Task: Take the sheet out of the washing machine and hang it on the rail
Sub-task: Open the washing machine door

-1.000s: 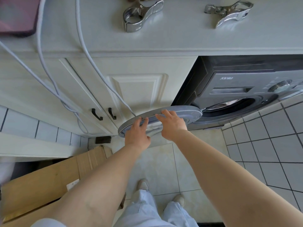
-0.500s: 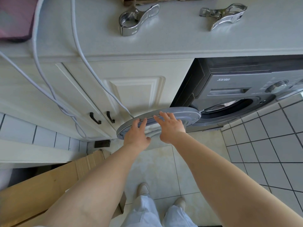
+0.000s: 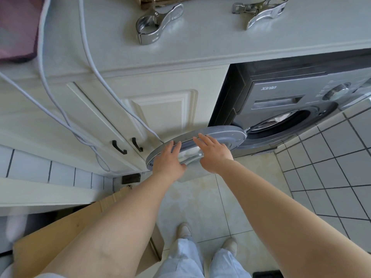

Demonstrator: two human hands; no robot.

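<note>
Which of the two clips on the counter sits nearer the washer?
The right clip, above the washer; the left clip lies over the cupboard.

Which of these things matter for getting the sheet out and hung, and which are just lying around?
For the job: washing machine; its open door, both hands, left and right, resting on it; laundry inside; two metal clips, perhaps.

Lying about: white cables, cardboard box, pink cloth.
</note>
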